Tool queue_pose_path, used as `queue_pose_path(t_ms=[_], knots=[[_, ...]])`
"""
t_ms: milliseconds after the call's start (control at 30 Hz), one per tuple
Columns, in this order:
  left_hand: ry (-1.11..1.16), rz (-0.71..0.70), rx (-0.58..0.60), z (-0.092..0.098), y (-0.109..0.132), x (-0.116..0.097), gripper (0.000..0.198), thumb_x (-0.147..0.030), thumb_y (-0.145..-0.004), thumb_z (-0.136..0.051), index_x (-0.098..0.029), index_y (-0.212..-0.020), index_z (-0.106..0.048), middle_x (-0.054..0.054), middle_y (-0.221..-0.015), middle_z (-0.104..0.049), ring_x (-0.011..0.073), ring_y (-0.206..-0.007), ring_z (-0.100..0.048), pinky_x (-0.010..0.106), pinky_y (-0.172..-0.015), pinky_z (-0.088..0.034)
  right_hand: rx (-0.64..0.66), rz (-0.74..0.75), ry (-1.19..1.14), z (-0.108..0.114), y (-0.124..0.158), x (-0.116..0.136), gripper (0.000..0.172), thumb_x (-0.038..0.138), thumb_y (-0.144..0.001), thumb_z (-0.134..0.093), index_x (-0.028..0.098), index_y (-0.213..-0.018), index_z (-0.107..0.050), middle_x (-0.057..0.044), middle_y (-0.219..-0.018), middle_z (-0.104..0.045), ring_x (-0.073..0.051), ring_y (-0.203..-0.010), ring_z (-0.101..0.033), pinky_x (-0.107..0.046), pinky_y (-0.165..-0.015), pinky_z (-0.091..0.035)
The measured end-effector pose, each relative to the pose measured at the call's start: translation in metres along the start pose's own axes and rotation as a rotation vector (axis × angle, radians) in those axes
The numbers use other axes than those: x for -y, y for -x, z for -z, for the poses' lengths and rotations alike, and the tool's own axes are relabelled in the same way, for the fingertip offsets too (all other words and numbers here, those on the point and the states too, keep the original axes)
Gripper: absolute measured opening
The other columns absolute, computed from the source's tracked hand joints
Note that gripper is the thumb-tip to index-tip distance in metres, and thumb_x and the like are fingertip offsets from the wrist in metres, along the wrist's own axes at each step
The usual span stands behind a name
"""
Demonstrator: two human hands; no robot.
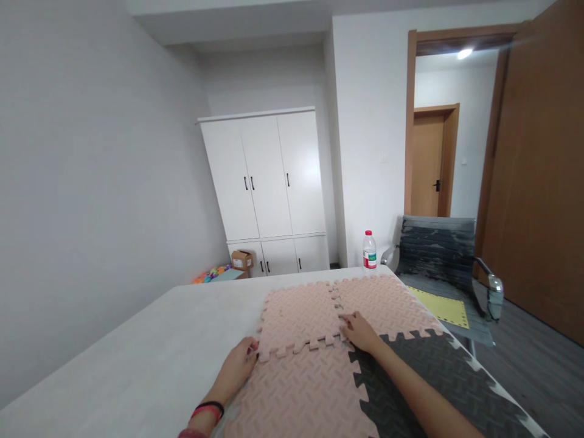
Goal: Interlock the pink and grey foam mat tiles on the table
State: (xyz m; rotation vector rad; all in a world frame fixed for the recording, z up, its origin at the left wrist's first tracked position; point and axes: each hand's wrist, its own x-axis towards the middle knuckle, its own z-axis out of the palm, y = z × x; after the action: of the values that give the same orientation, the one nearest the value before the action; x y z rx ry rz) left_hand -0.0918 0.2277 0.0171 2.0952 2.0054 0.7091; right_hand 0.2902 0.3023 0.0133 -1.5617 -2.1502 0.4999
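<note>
Four-sided foam mat tiles with jigsaw edges lie on a white table. At the left edge of the far-left pink foam tile (298, 313), by its near corner, my left hand (243, 358) is closed with its fingertips on the edge. My right hand (359, 331) has curled fingers at that tile's near right corner, where the seams meet. Below it lies a near pink tile (305, 395), with narrow gaps along the seam between the two. Another pink tile (383, 304) is at the far right, and a dark grey tile (438, 371) is partly under my right forearm.
A bottle with a red cap (369, 250) stands at the far edge of the white table (150, 359). Right of the table is a dark chair (435, 249) with a yellow foam sheet (440, 306) on its seat. Behind are a small cardboard box (241, 260) and a white cabinet (274, 176).
</note>
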Motion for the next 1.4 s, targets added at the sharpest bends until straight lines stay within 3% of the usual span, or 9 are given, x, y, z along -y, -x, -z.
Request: queue_pose_path(t_ms=[200, 333, 467, 600, 733, 867, 1167, 1400], knots=[[0.003, -0.01, -0.016, -0.005, -0.001, 0.007, 0.012, -0.015, -0.077, -0.044, -0.02, -0.084, -0.053, 0.002, -0.083, -0.061, 0.0155, -0.081, -0.058, 0.026, -0.075, -0.04, -0.025, -0.096, -0.129, -0.012, -0.018, -0.01, 0.04, 0.034, -0.076, -0.056, 0.013, -0.109, -0.061, -0.012, -0.105, -0.056, -0.018, -0.088, -0.056, -0.031, -0.084, -0.04], [0.006, -0.019, -0.035, -0.007, -0.006, 0.012, 0.014, -0.013, -0.076, -0.043, -0.021, -0.085, -0.052, 0.001, -0.084, -0.061, 0.0152, -0.082, -0.058, 0.026, -0.076, -0.04, 0.005, -0.09, -0.226, -0.017, -0.024, -0.017, 0.034, 0.028, -0.071, -0.059, 0.014, -0.102, -0.061, -0.005, -0.09, -0.058, -0.015, -0.079, -0.055, -0.028, -0.074, -0.041], [0.016, -0.013, -0.073, -0.009, -0.008, 0.014, 0.014, -0.014, -0.077, -0.043, -0.021, -0.086, -0.05, 0.003, -0.088, -0.063, 0.0152, -0.086, -0.06, 0.025, -0.079, -0.041, 0.073, -0.064, -0.342, -0.017, -0.026, -0.024, 0.037, 0.024, -0.066, -0.063, 0.016, -0.102, -0.058, 0.003, -0.076, -0.055, -0.011, -0.069, -0.051, -0.024, -0.065, -0.04], [0.022, -0.008, -0.1, -0.008, -0.007, 0.013, 0.013, -0.015, -0.078, -0.041, -0.021, -0.087, -0.048, 0.003, -0.089, -0.063, 0.0157, -0.086, -0.06, 0.027, -0.079, -0.042, 0.071, -0.05, -0.439, -0.014, -0.026, -0.015, 0.039, 0.019, -0.067, -0.058, 0.016, -0.105, -0.054, 0.004, -0.075, -0.049, -0.01, -0.062, -0.048, -0.022, -0.058, -0.04], [0.032, -0.014, -0.073, -0.007, -0.005, 0.014, 0.009, -0.017, -0.078, -0.041, -0.022, -0.079, -0.049, 0.0, -0.078, -0.063, 0.0142, -0.075, -0.061, 0.025, -0.07, -0.043, -0.061, 0.037, -0.48, 0.001, -0.026, 0.012, 0.042, 0.015, -0.068, -0.049, 0.015, -0.11, -0.052, 0.0, -0.086, -0.048, -0.012, -0.076, -0.05, -0.024, -0.068, -0.043], [0.03, -0.016, -0.059, -0.006, -0.004, 0.013, 0.011, -0.018, -0.08, -0.039, -0.022, -0.079, -0.05, 0.0, -0.08, -0.065, 0.0139, -0.078, -0.061, 0.024, -0.072, -0.043, -0.148, 0.139, -0.455, 0.014, -0.023, 0.025, 0.042, 0.015, -0.067, -0.051, 0.02, -0.109, -0.053, -0.001, -0.096, -0.048, -0.014, -0.09, -0.049, -0.026, -0.083, -0.04], [-0.093, -0.019, -0.001, -0.006, -0.008, -0.005, 0.015, -0.029, -0.084, -0.04, -0.02, -0.081, -0.052, 0.004, -0.086, -0.064, 0.0171, -0.085, -0.059, 0.027, -0.077, -0.04, -0.063, 0.04, -0.346, -0.02, -0.009, -0.023, 0.034, 0.014, -0.067, -0.054, 0.016, -0.101, -0.056, 0.002, -0.077, -0.049, -0.014, -0.075, -0.049, -0.026, -0.071, -0.039], [-0.24, -0.023, 0.048, -0.004, -0.007, -0.011, 0.025, -0.035, -0.085, -0.038, -0.018, -0.096, -0.053, 0.008, -0.099, -0.062, 0.0199, -0.096, -0.056, 0.03, -0.084, -0.039, -0.006, 0.062, -0.346, -0.017, -0.012, -0.03, 0.034, 0.017, -0.067, -0.059, 0.016, -0.101, -0.057, 0.001, -0.079, -0.051, -0.013, -0.075, -0.05, -0.026, -0.071, -0.04]])
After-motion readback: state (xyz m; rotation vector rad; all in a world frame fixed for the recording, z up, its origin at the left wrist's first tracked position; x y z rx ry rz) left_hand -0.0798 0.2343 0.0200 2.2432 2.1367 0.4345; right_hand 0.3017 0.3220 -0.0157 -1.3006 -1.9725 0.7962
